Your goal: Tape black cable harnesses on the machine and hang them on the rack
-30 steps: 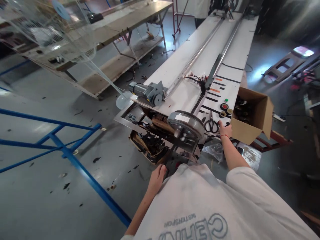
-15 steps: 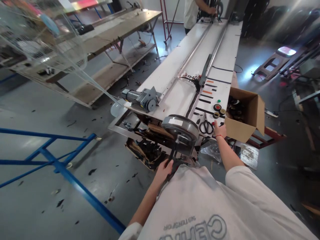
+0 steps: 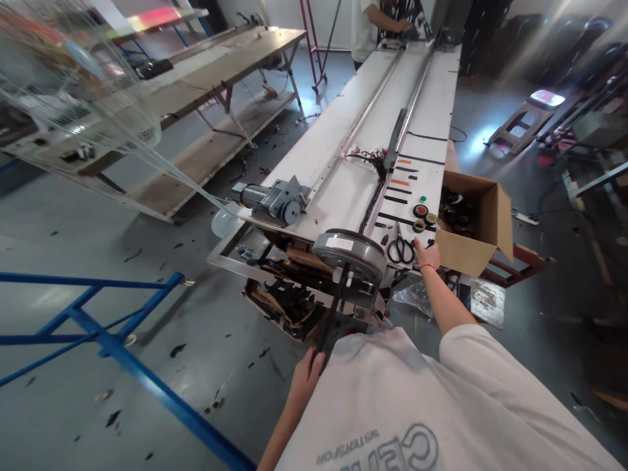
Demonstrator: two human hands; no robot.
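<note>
My left hand [image 3: 303,383] is closed around the lower end of a long black strip [image 3: 336,297]. The strip slants up to the underside of a grey, drum-like round part [image 3: 349,252] with a white label, at the near end of the long white table [image 3: 338,176]. My right hand [image 3: 428,255] lies at the table's near right corner, thumb apart from the fingers; its fingertips are partly hidden. Beside its thumb lie black-handled scissors [image 3: 401,250]. Just beyond are small tape rolls [image 3: 418,226] and a small green round piece [image 3: 422,198].
A motor unit [image 3: 269,198] sits on the table's left corner. A cardboard box [image 3: 464,252] of dark parts stands at the right. Black wires [image 3: 375,170] run along the table. A blue metal frame [image 3: 142,366] is on the left floor. Another person [image 3: 366,29] works at the far end.
My left hand has moved down toward my body along with the strip, and a longer length of strip now shows. My right hand stays at the table corner. The view has shifted slightly.
</note>
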